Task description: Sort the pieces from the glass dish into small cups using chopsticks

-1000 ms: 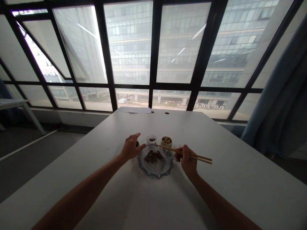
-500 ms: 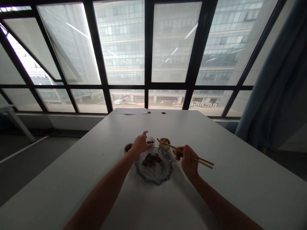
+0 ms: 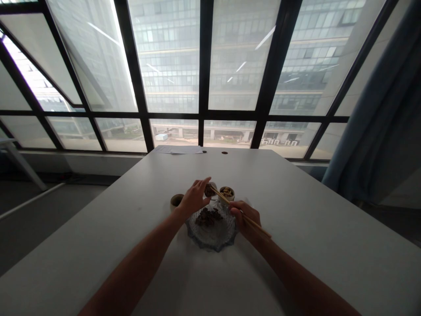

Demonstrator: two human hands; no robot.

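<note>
At the middle of your white table [image 3: 296,210] sits the scallop-edged glass dish [image 3: 215,245], with dark brown pieces [image 3: 208,216] heaped toward its 12 o'clock side. Just past its rim at 12 you have the small white cup [image 3: 215,191], tipped toward you, with dark bits [image 3: 209,190] inside. The right cup [image 3: 233,198], at 1 o'clock, carries tan pieces [image 3: 226,192]; the left cup [image 3: 173,205], at 10, has a dark inside, and you can't tell what it contains.

Your left hand [image 3: 193,197] is part open, thumb and fingers spread around the small white cup. Your right hand [image 3: 245,216] is closed around the chopsticks [image 3: 221,196], whose tips point toward 10 o'clock and reach the small white cup's mouth; whether they pinch anything, you can't tell. That cup lies at 1 o'clock from your left hand and 11 from your right.
</note>
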